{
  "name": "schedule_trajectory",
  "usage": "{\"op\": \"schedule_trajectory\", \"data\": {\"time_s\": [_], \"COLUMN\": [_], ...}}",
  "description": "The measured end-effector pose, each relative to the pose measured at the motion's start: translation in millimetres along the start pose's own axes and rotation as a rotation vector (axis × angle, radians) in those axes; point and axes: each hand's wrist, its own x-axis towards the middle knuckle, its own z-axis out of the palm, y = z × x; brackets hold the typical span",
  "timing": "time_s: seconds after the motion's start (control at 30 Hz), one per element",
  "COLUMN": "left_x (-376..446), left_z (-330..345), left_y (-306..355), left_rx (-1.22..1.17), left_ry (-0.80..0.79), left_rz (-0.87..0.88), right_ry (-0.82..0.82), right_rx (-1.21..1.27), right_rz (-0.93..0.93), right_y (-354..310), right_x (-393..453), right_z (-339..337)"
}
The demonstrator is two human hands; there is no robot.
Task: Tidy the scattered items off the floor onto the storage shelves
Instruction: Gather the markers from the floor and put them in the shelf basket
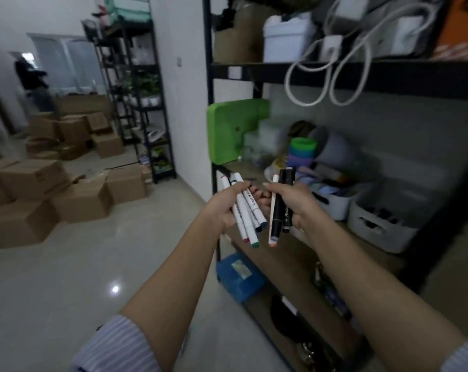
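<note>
L hand: grips white markers, frame centre.
R hand: grips black markers.
Shelf: 3 o'clock.
White bins: dark items inside, blurry.
Blue box: 6 o'clock, contents hidden.

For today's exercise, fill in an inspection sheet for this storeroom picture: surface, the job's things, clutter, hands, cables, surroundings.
Surface: glossy pale tiled floor; brown shelf board in the black metal rack.
Job's things: white-barrelled markers with coloured caps; black-barrelled markers.
Clutter: green plastic panel, stacked coloured cups, grey slotted baskets, blue box.
Hands: left hand grips the white markers; right hand grips the black ones.
Cables: white looped cords hanging off the upper shelf.
Surroundings: brown cardboard boxes on the floor; a blurred person far off.
</note>
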Motion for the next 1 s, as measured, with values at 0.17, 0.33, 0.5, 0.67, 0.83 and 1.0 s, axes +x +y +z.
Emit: {"op": "schedule_trajectory", "data": {"time_s": [0.17, 0.33, 0.5, 0.67, 0.83, 1.0], "left_x": [36.9, 68.8, 106.3, 151.0, 197.5, 229.2], "left_z": [79.5, 149.0, 202.0, 250.1, 291.3, 307.8], "left_y": [-0.7, -11.6, -24.4, -32.4, -48.3, -83.9], "left_rx": [0.087, 0.121, 0.269, 0.361, 0.529, 0.707], "left_ry": [-0.136, -0.232, -0.253, -0.295, -0.351, -0.475], "left_rz": [-0.001, -0.013, 0.043, 0.111, 0.104, 0.107], "right_ry": [0.171, 0.43, 0.583, 0.782, 0.972, 1.141], "right_rx": [0.042, 0.006, -0.069, -0.151, -0.174, -0.202], "right_rz": [-0.125, -0.244, -0.329, -0.439, -0.38, -0.273], "right_y": [-35.2, -54.8, -70.7, -83.5, -85.2, -52.0], "right_x": [7.4, 15.5, 31.9, 68.0, 103.3, 129.9], "right_z": [-69.2, -128.4, -160.4, -186.4, -213.5, -244.3]}}
